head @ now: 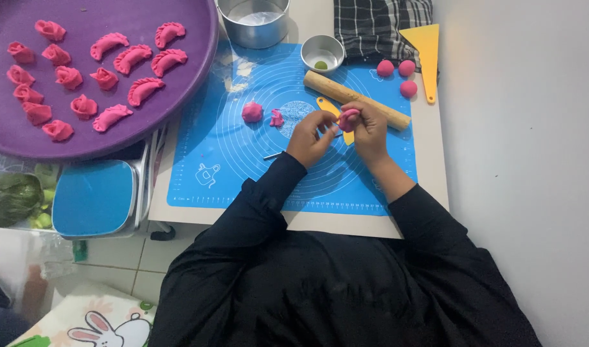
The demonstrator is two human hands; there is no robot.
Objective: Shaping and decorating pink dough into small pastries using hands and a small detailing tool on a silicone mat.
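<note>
Both my hands meet over the blue silicone mat (204, 160). My right hand (370, 128) is closed around a small piece of pink dough (348, 118). My left hand (312, 136) pinches the same piece from the left side. On the mat to the left lie a pink dough lump (252, 112) and a smaller pink scrap (277, 118). A wooden rolling pin (333, 90) lies diagonally just beyond my hands. A thin metal tool (272, 155) rests on the mat near my left wrist.
A purple tray (198, 58) at the left holds several shaped pink dumplings. A metal pot (253, 22), a small metal bowl (322, 53), three pink dough balls (397, 74), a yellow scraper (425, 51) and a checked cloth (371, 22) sit behind. A blue-topped stool (94, 199) stands lower left.
</note>
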